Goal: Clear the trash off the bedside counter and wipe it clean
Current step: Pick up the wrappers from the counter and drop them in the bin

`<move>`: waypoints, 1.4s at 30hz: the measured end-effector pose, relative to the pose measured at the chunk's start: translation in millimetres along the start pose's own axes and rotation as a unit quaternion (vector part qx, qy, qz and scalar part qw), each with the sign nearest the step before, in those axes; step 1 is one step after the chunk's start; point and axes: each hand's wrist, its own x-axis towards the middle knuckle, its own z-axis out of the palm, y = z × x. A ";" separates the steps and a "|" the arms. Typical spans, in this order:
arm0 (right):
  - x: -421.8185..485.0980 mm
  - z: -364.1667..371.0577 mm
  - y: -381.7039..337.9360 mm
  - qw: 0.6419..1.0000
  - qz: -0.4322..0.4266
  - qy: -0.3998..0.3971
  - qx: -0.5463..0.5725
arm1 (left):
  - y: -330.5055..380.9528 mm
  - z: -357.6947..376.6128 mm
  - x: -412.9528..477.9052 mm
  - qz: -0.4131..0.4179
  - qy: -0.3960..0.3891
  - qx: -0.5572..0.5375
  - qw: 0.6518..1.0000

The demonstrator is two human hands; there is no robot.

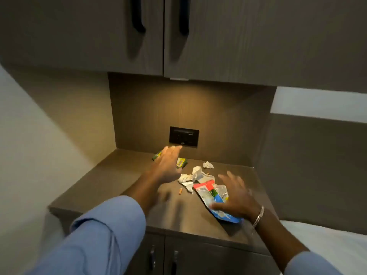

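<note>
Trash lies on the dark wood bedside counter (111,187). My left hand (166,165) hovers open above the back of the counter, between two small green wrappers (181,162), one partly hidden behind it. Crumpled white tissues (193,176) sit mid-counter, with a smaller wad (207,165) behind them. A blue, red and clear snack bag (211,195) lies at the front right. My right hand (236,197) is spread open over the bag, its thumb at the bag's lower end. A small orange stub (180,191) lies left of the bag.
A black outlet panel (183,136) is set in the back wall. Upper cabinets with black handles (183,15) hang overhead. Lower cabinet doors (174,261) sit under the counter. White bedding (327,245) borders the right side, a pale wall the left.
</note>
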 end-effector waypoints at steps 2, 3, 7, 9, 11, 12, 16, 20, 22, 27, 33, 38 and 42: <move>20.7 22.3 17.2 0.996 0.032 -0.064 -0.049 | -17.1 32.6 20.0 -0.062 -0.061 -0.011 0.996; 26.0 33.9 23.8 0.993 0.042 -0.080 -0.071 | -28.6 51.6 29.8 -0.083 -0.077 -0.003 0.994; 40.0 66.1 35.3 0.998 0.054 -0.041 -0.018 | -64.4 97.2 73.7 -0.141 -0.107 0.046 0.983; 44.4 73.0 35.0 0.997 0.044 0.025 -0.059 | -73.2 105.1 96.1 -0.168 -0.136 0.049 0.975; 49.6 79.9 39.5 0.988 -0.002 0.143 -0.058 | -79.8 116.8 109.6 -0.196 -0.118 0.078 0.970; 51.3 85.4 46.7 0.982 -0.016 0.181 -0.042 | -81.9 123.0 112.5 -0.196 -0.080 0.103 0.972; 52.3 82.5 56.5 0.992 0.069 0.106 0.007 | -86.9 133.9 102.6 -0.221 0.046 0.075 0.971; 45.9 65.2 59.5 0.983 0.056 0.141 0.103 | -55.4 99.1 71.4 -0.233 0.168 -0.140 0.948; 33.4 52.8 50.0 0.962 0.052 0.185 0.194 | -26.7 77.1 46.0 -0.175 0.223 -0.200 0.938; -33.2 20.2 2.7 0.853 -0.025 0.319 0.412 | 53.4 34.0 -58.5 -0.025 0.219 -0.276 0.936; -156.6 31.9 -14.8 0.778 -0.019 0.295 0.554 | 129.6 71.5 -183.2 0.078 0.036 -0.390 0.917; -238.1 115.1 27.6 0.783 0.079 0.132 0.602 | 122.6 173.5 -260.5 -0.047 -0.080 -0.464 0.881; -265.1 229.8 94.2 0.770 0.243 0.008 0.590 | 108.8 311.1 -318.7 -0.230 -0.184 -0.435 0.851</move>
